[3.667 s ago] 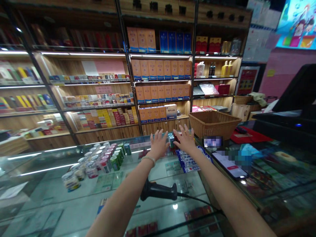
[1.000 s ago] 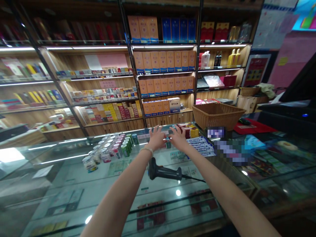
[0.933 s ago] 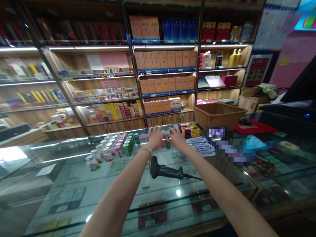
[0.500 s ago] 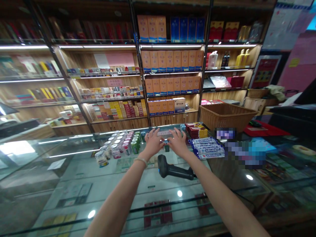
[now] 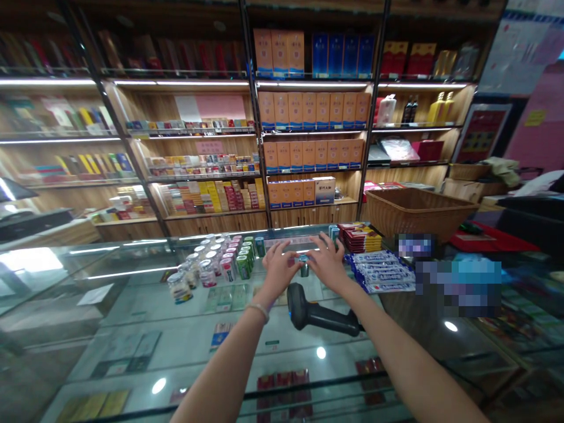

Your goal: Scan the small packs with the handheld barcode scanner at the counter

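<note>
Between the fingertips of both hands is a small teal canister (image 5: 304, 259), above the glass counter (image 5: 185, 338). My left hand (image 5: 278, 267) pinches it from the left, my right hand (image 5: 329, 263) from the right. Its label cannot be read. A black barcode scanner (image 5: 324, 316) lies on the counter just in front of my right wrist. Left of my hands stand rows of small tubs: green ones (image 5: 244, 264), pink ones (image 5: 228, 267) and clear ones with white lids (image 5: 180, 288). Blue-and-white wrapped packs (image 5: 383, 271) lie in a stack beside my right hand.
Red and yellow packets (image 5: 359, 237) are piled behind the blue packs. A brown woven basket (image 5: 418, 211) stands at the back right, near a red mat (image 5: 497, 238). Beyond the counter, lit shelves hold orange boxes (image 5: 308, 110) and cigarette packs (image 5: 211, 195).
My hands have drawn slightly towards me, and the teal canister between the fingertips shows more clearly. The whole view has shifted a little, moving the counter things rightward in the picture.
</note>
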Demonstrator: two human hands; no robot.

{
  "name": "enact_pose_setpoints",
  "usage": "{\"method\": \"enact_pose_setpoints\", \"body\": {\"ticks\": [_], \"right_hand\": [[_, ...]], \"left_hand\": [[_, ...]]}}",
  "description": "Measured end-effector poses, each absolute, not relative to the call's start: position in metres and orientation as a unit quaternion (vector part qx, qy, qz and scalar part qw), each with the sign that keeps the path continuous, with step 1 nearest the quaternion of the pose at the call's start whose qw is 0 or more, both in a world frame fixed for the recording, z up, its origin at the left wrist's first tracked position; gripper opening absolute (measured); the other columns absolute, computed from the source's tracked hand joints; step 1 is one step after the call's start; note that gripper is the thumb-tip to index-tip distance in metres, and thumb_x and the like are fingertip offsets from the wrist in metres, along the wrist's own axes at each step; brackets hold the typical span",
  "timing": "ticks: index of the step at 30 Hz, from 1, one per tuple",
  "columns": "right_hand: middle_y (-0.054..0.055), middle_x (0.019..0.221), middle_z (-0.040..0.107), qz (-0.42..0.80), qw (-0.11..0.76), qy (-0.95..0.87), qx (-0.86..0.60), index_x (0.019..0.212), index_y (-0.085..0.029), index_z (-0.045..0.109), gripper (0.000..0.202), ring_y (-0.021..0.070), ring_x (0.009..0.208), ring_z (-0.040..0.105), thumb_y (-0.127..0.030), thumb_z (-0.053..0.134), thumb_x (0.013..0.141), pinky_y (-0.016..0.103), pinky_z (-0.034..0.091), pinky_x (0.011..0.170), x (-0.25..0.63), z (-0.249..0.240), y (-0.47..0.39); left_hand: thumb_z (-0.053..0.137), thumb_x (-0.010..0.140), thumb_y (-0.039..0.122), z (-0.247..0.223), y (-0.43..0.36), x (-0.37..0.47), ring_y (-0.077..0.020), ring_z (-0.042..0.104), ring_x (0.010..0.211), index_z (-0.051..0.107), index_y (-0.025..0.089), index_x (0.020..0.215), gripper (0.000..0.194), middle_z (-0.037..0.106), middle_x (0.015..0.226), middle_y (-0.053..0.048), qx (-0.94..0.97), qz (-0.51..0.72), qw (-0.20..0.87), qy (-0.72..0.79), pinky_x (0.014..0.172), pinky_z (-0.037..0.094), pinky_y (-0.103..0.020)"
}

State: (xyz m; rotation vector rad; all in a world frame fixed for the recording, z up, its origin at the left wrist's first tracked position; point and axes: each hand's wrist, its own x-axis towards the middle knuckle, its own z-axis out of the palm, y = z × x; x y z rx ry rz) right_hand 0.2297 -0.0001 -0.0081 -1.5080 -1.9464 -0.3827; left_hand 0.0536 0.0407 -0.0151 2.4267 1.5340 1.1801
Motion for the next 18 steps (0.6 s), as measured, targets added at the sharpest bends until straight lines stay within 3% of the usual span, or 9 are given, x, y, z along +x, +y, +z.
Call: {"method": "enact_pose_setpoints", "body": {"ticks": [12,18], "right_hand": [[0.003,0.149,0.056,-0.075,0.454,-0.681,-0.569,0.104,-0.030,0.075,0.018,0.0301,0.145,0.034,-0.031,0.060,0.095,0.060,0.017,0.116,0.233,0.001,-0.009],[0.003,0.148,0.056,-0.054,0.474,-0.672,-0.566,0.105,-0.030,0.075,0.021,0.0298,0.144,0.034,-0.036,0.058,0.095,0.058,0.019,0.116,0.237,0.000,-0.008]], "left_hand": [[0.080,0.081,0.032,-0.008,0.028,0.044,-0.0341,0.036,0.147,0.078,0.029,0.097,0.016,0.054,0.152,-0.006,0.789,0.358,0.025,0.498,0.120,0.027,-0.059],[0.079,0.081,0.033,-0.009,0.029,0.043,-0.0337,0.035,0.148,0.077,0.029,0.099,0.018,0.053,0.153,-0.006,0.808,0.351,0.029,0.471,0.122,0.025,-0.060]]}}
